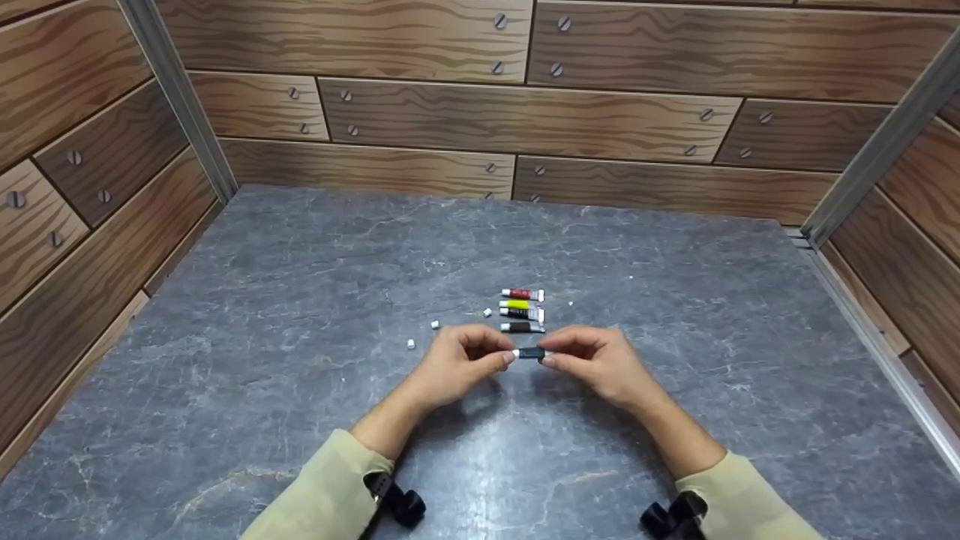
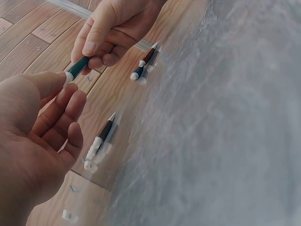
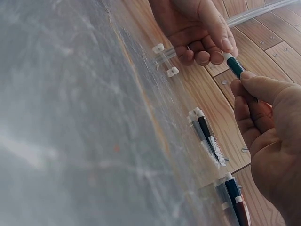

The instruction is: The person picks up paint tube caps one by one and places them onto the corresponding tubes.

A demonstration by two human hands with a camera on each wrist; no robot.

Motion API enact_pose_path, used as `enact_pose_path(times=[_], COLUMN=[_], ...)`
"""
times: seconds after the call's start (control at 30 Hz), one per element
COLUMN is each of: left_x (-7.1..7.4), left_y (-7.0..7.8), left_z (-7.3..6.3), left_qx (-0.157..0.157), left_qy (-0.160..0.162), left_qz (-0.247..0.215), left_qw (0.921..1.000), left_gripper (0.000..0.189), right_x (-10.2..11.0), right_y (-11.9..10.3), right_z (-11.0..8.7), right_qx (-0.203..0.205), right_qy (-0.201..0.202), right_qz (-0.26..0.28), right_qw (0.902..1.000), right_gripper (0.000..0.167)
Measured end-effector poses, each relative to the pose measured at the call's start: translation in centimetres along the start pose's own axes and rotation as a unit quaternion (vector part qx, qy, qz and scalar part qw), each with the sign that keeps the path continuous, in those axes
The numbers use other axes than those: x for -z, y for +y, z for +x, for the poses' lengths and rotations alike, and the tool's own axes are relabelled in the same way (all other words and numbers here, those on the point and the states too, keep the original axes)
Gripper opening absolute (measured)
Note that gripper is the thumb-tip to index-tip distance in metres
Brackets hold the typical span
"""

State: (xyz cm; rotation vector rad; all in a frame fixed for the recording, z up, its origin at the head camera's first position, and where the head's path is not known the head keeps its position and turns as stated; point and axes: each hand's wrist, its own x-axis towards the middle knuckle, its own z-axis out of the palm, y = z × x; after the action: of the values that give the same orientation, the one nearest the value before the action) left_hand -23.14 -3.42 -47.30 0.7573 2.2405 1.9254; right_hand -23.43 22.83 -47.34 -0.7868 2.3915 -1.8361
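"Pinching opposite ends of a small green tube (image 1: 532,352), the left hand (image 1: 452,369) and right hand (image 1: 606,367) press thumb to forefinger, holding it just above the gray tabletop (image 1: 300,300)."

"How does it look?"

"Slim, dark, white at the left hand's end; right fingertips partly hide the other."

"And farther back?"

"Small white pieces (image 1: 411,344) lie left, then a brown tube (image 1: 519,328), near-black tube (image 1: 517,313), yellow tube (image 1: 517,304) and, farthest, red tube (image 1: 519,294)."
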Motion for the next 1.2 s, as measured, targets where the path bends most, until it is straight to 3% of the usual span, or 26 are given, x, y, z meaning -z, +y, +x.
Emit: enact_pose_path(times=[0.57,0.87,1.2], left_x=[-0.10,-0.10,-0.08], left_y=[0.08,-0.09,-0.06], left_z=[-0.13,-0.03,-0.01], left_qx=[-0.013,-0.002,0.000], left_qy=[0.004,-0.002,-0.003], left_qz=[-0.007,-0.014,0.010], left_qw=[0.9999,0.9999,0.9999], left_gripper=[0.012,0.026,0.015], right_x=[0.02,0.10,0.04], right_y=[0.00,-0.13,-0.03], right_z=[0.02,0.00,-0.04], right_qx=[0.002,-0.008,-0.004], right_qy=[-0.005,-0.004,-0.002], right_qz=[0.005,-0.006,0.000], right_qw=[1.0000,0.9999,1.0000], right_gripper=[0.021,0.021,0.020])
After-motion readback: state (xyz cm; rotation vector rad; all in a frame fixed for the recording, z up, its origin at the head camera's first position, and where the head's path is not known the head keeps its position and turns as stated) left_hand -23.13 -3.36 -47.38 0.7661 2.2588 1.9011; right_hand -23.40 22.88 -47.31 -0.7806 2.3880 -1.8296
